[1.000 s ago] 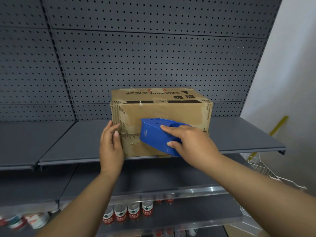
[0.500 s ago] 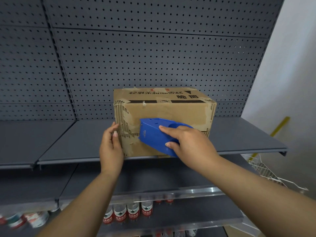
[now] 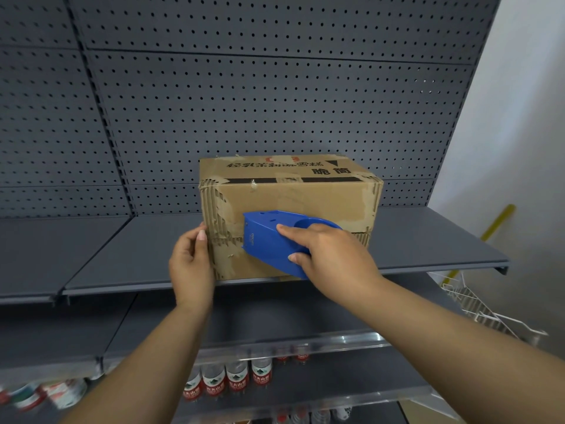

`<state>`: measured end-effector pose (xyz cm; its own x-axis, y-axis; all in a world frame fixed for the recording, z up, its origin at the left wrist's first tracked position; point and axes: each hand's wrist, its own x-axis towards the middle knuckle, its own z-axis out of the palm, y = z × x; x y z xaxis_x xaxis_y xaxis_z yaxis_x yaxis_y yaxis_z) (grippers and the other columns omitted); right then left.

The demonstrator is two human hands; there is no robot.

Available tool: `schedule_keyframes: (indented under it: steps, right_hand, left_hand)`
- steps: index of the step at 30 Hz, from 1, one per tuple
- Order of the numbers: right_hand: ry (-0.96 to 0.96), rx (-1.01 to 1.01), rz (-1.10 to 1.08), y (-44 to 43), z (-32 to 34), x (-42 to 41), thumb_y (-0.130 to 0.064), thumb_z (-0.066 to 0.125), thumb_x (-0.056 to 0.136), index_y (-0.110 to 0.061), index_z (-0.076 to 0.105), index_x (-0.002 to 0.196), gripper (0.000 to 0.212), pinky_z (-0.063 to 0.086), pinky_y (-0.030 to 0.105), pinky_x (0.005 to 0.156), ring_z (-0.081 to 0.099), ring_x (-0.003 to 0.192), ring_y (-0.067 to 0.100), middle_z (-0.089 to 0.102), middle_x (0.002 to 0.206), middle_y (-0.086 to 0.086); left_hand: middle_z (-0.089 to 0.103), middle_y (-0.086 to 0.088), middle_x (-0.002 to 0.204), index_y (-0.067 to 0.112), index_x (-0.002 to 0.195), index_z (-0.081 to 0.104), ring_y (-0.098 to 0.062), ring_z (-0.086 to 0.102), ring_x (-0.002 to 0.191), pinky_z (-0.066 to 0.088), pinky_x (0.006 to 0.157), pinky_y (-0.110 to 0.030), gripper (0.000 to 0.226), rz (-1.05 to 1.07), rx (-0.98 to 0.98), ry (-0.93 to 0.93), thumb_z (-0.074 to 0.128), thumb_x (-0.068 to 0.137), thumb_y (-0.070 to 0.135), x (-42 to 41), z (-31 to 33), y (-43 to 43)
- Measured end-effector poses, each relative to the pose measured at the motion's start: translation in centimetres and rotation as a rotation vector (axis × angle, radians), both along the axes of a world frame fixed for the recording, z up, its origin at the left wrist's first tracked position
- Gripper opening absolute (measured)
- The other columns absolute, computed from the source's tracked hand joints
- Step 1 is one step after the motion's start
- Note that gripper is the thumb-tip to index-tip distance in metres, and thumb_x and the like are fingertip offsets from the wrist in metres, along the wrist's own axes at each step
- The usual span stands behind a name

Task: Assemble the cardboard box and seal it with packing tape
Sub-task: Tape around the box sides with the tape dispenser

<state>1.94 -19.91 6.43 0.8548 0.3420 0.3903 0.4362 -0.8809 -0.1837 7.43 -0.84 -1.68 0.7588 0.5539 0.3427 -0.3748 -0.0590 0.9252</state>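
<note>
Brown cardboard box (image 3: 290,194), black print and stripe on top; blue tape dispenser (image 3: 272,240) against it; dark grey perforated back panel (image 3: 244,102) behind box.

Soft, even light falls on my view, brighter toward the white wall (image 3: 526,123) at right. The pegboard (image 3: 275,102) lines bow near the frame edges from my wide lens. Bottles (image 3: 232,384) low down look smeared, and the clear shelf strip (image 3: 336,339) catches pale glare.
</note>
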Motion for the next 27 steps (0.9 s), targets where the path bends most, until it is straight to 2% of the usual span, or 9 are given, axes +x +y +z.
schedule_keyframes:
  steps: [4,12,18,23,25,27]
  right_hand:
    - [-0.002,-0.010,-0.001,0.1,0.0,0.1,-0.029,0.046,0.095,-0.037,0.032,0.142,0.050,0.043,0.034,0.093,0.055,0.105,0.020,0.058,0.115,-0.001]
    - [-0.020,-0.035,0.007,0.1,-0.2,0.3,-0.029,0.045,0.095,-0.036,0.031,0.142,0.050,0.042,0.033,0.089,0.056,0.101,0.021,0.059,0.112,0.000]
    - [-0.041,-0.054,0.010,-0.1,-0.5,0.5,-0.029,0.044,0.095,-0.037,0.030,0.142,0.049,0.043,0.034,0.086,0.058,0.098,0.022,0.059,0.110,0.001]
    - [-0.042,-0.061,0.017,-0.2,-0.6,0.7,-0.030,0.043,0.096,-0.036,0.029,0.143,0.049,0.044,0.034,0.085,0.057,0.098,0.023,0.058,0.110,0.001]
    - [-0.046,-0.064,0.024,-0.3,-0.7,0.7,-0.030,0.043,0.096,-0.036,0.029,0.143,0.050,0.044,0.034,0.086,0.058,0.098,0.022,0.058,0.111,0.001]
    - [-0.049,-0.065,0.028,-0.3,-0.7,0.8,-0.030,0.043,0.096,-0.036,0.029,0.143,0.050,0.043,0.033,0.086,0.058,0.098,0.022,0.058,0.111,0.001]
  left_hand:
    - [0.067,0.002,0.109,0.022,0.102,0.064,-0.010,0.062,0.103,0.049,0.092,-0.031,0.019,0.010,-0.043,0.016,0.046,0.096,0.022,0.6,-0.4,0.1]
    - [0.066,0.002,0.101,0.015,0.110,0.065,-0.011,0.060,0.095,0.049,0.089,-0.029,0.025,0.055,-0.098,0.057,0.043,0.097,0.019,1.1,0.1,-0.4]
    - [0.065,0.005,0.103,0.021,0.115,0.062,-0.010,0.059,0.097,0.049,0.093,-0.033,0.032,0.034,-0.058,0.084,0.035,0.100,0.025,1.7,-0.3,-0.6]
    - [0.063,0.004,0.119,0.024,0.124,0.058,-0.011,0.057,0.110,0.045,0.101,-0.038,0.035,0.009,-0.055,0.122,0.033,0.100,0.030,2.5,-0.4,-0.6]
    - [0.058,0.006,0.128,0.025,0.130,0.051,-0.010,0.053,0.117,0.042,0.104,-0.036,0.036,0.002,-0.055,0.122,0.033,0.100,0.031,2.5,-0.4,-0.7]
    - [0.056,0.004,0.128,0.025,0.137,0.041,-0.011,0.053,0.115,0.041,0.103,-0.033,0.039,0.016,-0.083,0.120,0.035,0.099,0.032,2.4,-0.4,-0.7]
